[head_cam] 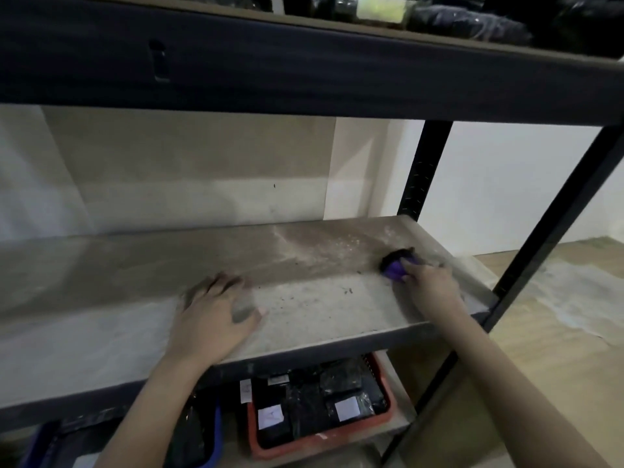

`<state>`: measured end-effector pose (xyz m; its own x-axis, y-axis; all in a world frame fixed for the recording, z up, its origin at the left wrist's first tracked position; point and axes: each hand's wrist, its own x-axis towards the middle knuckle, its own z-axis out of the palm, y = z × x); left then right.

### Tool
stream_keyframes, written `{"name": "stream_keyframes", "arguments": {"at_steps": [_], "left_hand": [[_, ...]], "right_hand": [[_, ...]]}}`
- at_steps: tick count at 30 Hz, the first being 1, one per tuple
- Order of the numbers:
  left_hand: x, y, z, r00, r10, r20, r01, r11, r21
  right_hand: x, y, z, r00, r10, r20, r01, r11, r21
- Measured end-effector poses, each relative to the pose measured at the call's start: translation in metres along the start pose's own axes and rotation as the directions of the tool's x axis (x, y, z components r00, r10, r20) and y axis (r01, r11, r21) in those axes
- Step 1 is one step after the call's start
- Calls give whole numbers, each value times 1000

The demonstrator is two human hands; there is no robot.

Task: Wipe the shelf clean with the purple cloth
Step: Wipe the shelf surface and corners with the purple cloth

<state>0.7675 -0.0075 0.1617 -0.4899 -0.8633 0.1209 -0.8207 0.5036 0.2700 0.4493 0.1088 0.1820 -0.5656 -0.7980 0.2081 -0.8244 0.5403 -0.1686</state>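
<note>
Left hand, centre of the frame: fingers spread and laid flat on the dusty grey-brown board shelf, holding nothing. Right hand, right of centre: fingers curled round the crumpled purple cloth, pressing it onto the shelf near the shelf's right end. The two hands are well apart.

Lower frame, beneath the shelf's front edge: a red plastic tray holding black wrapped packets with white labels; to its left, a blue plastic bin, contents dark and unclear.

Shelf surface: dark specks and pale dust lie between the hands and behind the cloth, towards the back right corner. The left portion looks smoother, though motion blur limits certainty.

Right of frame: black metal uprights of the rack, with light wooden flooring beyond.

Upper frame: a dark rack beam, and above it dark wrapped bundles on the next level.
</note>
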Motion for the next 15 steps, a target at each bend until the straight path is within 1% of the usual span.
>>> {"name": "stream_keyframes", "arguments": {"at_steps": [1, 2, 3, 5, 6, 7, 8, 9, 10, 12, 13, 15], "left_hand": [[2, 3, -1, 1000, -6, 0, 6, 1000, -10], [4, 8, -2, 1000, -11, -10, 11, 1000, -17], [8, 14, -2, 1000, -8, -31, 7, 1000, -21], [17, 34, 1, 996, 20, -90, -24, 999, -44], [20, 44, 3, 995, 30, -98, -36, 998, -60], [22, 53, 7, 995, 38, -92, -45, 997, -69], [23, 61, 12, 996, 48, -81, -53, 996, -67], [23, 66, 17, 996, 58, -73, -63, 996, -62], [22, 68, 22, 996, 67, -67, -71, 995, -66], [22, 67, 25, 995, 76, -61, -83, 990, -111], [23, 65, 25, 995, 81, -64, -89, 987, -131], [24, 64, 28, 993, 92, -80, -101, 989, -111]], "right_hand": [[6, 9, -2, 999, 24, -43, -23, 1000, 15], [8, 13, -3, 997, 5, -77, -1, 999, 53], [6, 11, -4, 996, -48, -74, 55, 994, 95], [-8, -7, -7, 970, -240, -42, 243, 955, 170], [-18, -20, -7, 936, -351, -14, 348, 921, 177], [-28, -29, -5, 898, -439, 21, 431, 890, 151], [-34, -33, -1, 872, -489, 28, 483, 869, 110], [-33, -28, 2, 876, -483, 20, 480, 873, 83], [-27, -19, 3, 903, -430, 11, 427, 900, 85], [-2, 12, 7, 966, -257, -2, 256, 963, 88], [12, 30, 8, 986, -167, -15, 167, 984, 53], [37, 58, 6, 998, 35, -48, -36, 999, -11]]}}
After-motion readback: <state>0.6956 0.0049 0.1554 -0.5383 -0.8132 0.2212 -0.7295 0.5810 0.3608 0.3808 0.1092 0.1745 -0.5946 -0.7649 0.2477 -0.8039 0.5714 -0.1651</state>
